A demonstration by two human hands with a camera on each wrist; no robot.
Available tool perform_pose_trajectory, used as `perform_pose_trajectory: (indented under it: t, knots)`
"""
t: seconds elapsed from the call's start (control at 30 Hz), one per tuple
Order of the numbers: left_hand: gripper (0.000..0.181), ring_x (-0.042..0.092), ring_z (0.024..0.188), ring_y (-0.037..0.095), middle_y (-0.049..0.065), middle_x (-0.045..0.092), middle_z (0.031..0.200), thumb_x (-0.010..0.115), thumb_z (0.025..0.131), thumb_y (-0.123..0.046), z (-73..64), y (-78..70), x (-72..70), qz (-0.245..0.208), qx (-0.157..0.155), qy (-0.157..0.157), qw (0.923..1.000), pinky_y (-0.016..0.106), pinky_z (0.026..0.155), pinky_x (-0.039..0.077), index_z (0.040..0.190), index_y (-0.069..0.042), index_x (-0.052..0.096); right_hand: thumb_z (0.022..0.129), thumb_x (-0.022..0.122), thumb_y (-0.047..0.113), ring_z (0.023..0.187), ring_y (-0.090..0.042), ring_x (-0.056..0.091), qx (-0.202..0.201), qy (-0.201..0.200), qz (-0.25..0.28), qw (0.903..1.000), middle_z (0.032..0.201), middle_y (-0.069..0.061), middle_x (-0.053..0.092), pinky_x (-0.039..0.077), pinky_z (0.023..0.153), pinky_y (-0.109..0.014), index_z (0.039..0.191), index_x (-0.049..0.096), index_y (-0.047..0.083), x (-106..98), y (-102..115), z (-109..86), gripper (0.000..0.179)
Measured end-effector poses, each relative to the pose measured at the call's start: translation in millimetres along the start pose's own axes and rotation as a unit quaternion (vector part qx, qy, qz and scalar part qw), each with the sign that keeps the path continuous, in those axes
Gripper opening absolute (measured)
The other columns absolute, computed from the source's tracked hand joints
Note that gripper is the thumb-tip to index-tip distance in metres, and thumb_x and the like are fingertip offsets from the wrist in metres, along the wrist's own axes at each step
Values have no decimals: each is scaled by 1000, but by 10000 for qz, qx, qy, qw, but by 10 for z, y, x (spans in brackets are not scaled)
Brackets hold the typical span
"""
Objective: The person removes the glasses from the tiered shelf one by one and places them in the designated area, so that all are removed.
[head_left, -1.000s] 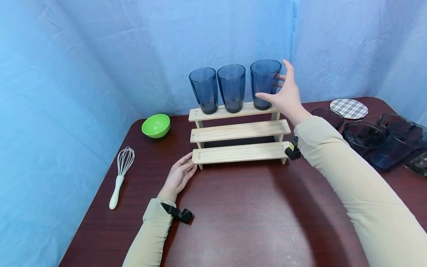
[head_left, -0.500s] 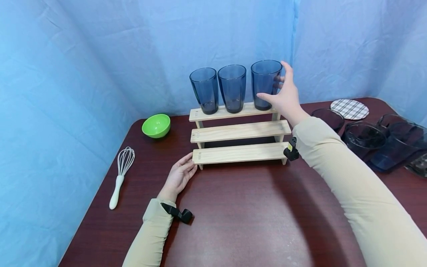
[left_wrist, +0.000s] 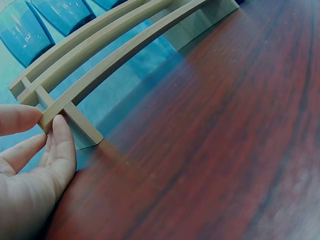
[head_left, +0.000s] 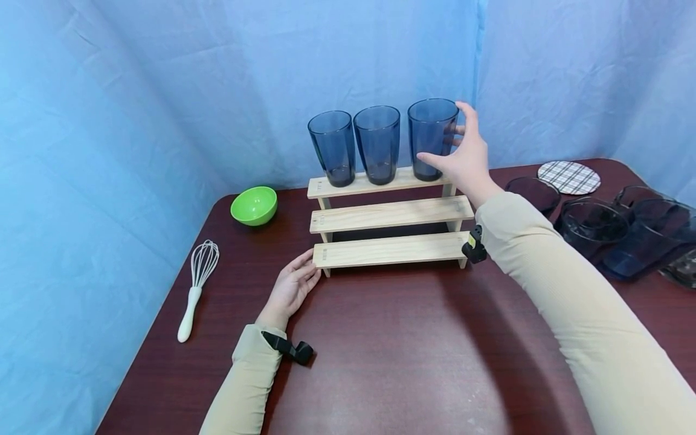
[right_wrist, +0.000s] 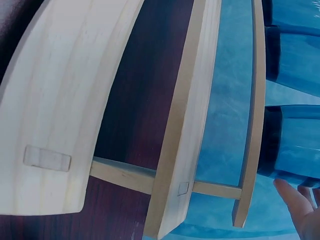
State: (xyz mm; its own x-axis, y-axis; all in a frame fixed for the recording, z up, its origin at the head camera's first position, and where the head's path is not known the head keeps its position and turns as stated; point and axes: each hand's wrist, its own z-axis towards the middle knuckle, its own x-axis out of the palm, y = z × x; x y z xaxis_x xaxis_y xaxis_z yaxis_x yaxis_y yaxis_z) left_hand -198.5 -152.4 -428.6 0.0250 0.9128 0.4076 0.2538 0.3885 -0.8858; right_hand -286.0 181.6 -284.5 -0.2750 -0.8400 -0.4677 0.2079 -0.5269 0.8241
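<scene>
Three blue drinking glasses stand upright in a row on the top step of a three-step wooden display rack (head_left: 391, 212): a left glass (head_left: 333, 151), a middle glass (head_left: 377, 148) and a right glass (head_left: 432, 136). My right hand (head_left: 469, 158) holds the right glass from its right side, thumb across the front, some fingers showing through the glass behind, index finger at the rim. In the right wrist view the thumb (right_wrist: 290, 197) meets the glass near its base. My left hand (head_left: 290, 287) pinches the left end of the lowest step, thumb and fingers around the corner in the left wrist view.
A green bowl (head_left: 254, 206) and a white-handled whisk (head_left: 197, 287) lie on the left of the dark red table (head_left: 391, 344). On the right, dark glassware (head_left: 592, 220) clusters by my forearm, with a checked round coaster (head_left: 570, 177) behind. Blue curtains surround the table.
My right hand's index finger has come in from beside the right glass to its rim, and the hand has shifted slightly left. The left hand and rack have stayed in place.
</scene>
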Motion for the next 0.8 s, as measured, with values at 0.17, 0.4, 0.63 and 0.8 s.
perform_pose_trajectory:
  t: [0.17, 0.4, 0.63, 0.8]
  knots:
    - [53, 57, 87, 5, -1, 52, 104, 38, 96, 7, 6, 0, -3, 47, 3, -12, 10000, 18, 80, 49, 147, 3, 25, 78, 76, 33, 128, -33, 43, -32, -2, 51, 10000, 141, -17, 36, 42, 100, -49, 148, 10, 37, -7, -21, -31, 97]
    - [53, 57, 87, 5, -1, 53, 103, 39, 95, 7, -1, 0, -4, 50, 17, -17, 10000, 19, 80, 49, 147, 3, 26, 77, 77, 33, 127, -34, 43, -90, 25, 32, 10000, 140, -18, 36, 42, 98, -51, 148, 10, 38, -13, -27, -83, 97]
    - [52, 57, 84, 6, -1, 54, 100, 39, 96, 7, -2, -2, 7, -20, 16, -48, 10000, 18, 79, 49, 146, 3, 27, 76, 78, 32, 126, -34, 45, -157, 26, 52, 9999, 139, -18, 37, 45, 96, -51, 148, 11, 37, -28, -23, -148, 98]
    - [52, 57, 85, 6, -1, 53, 101, 38, 96, 7, -3, 10, 7, -63, -8, -36, 10000, 18, 78, 49, 147, 2, 27, 75, 79, 31, 124, -34, 46, -206, 4, 67, 9998, 137, -18, 38, 46, 94, -50, 147, 12, 35, -34, -26, -188, 99]
